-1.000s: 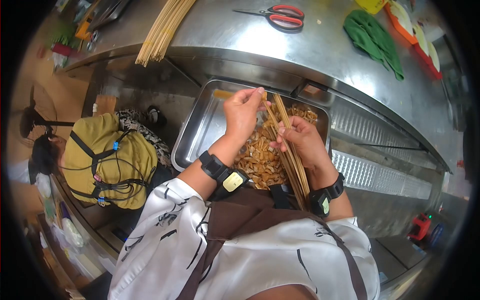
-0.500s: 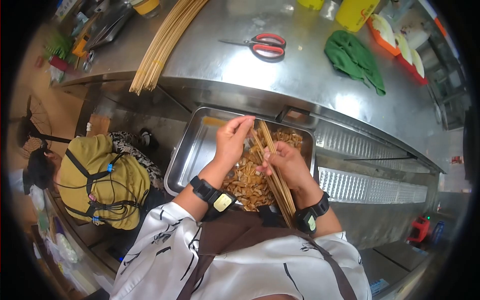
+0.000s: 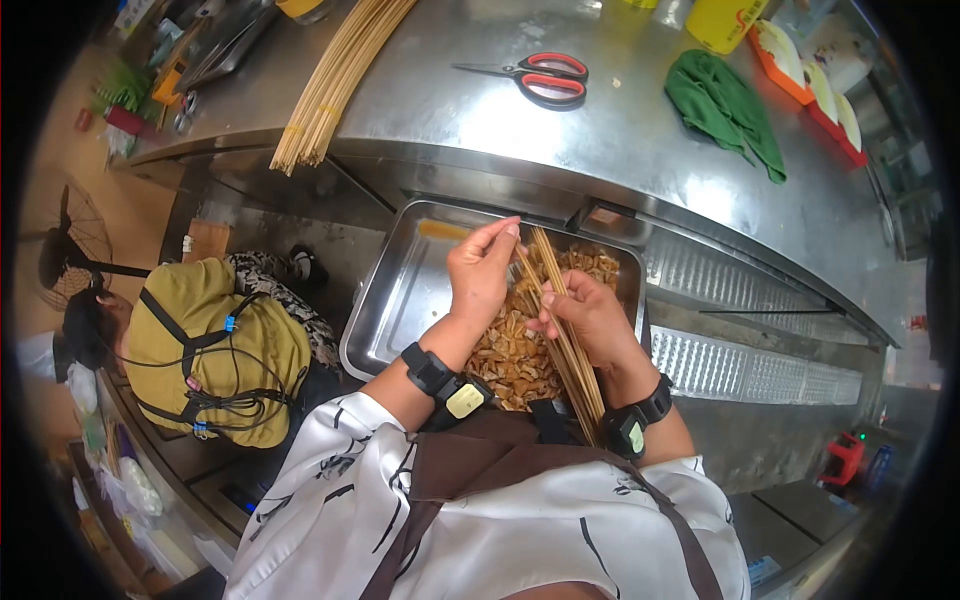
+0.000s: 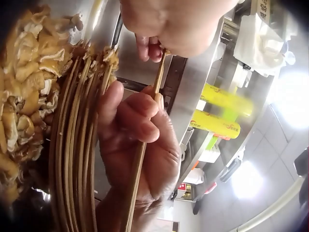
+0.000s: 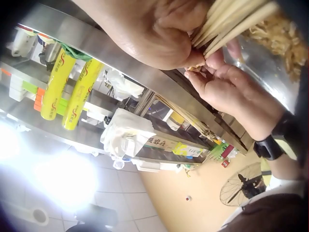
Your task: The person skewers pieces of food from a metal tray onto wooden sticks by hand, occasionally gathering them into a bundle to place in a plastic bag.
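Observation:
My left hand point(image 3: 480, 275) is over the metal pan, thumb and fingertips pinching a small brown food piece point(image 5: 195, 67) at the tip of a single wooden skewer point(image 4: 137, 179). My right hand point(image 3: 592, 312) grips that skewer between its curled fingers. It also holds a bundle of wooden skewers point(image 3: 575, 375), which slants down toward my apron; brown bits show near the bundle's upper ends in the left wrist view. Under the hands, a heap of cut brown food pieces point(image 3: 515, 360), possibly meat, fills the right part of the pan point(image 3: 400, 300).
On the steel counter point(image 3: 450, 125) lie a stack of skewers point(image 3: 335, 95), red-handled scissors point(image 3: 550, 80) and a green cloth point(image 3: 720, 105). Another person point(image 3: 225, 340) in a yellow-green top bends over at the left. A fan point(image 3: 75, 245) stands beyond them.
The head view tilts and shifts slightly. Both hands keep nearly the same place over the pan, left fingertips staying by the skewer tip; the bundle remains in the right hand.

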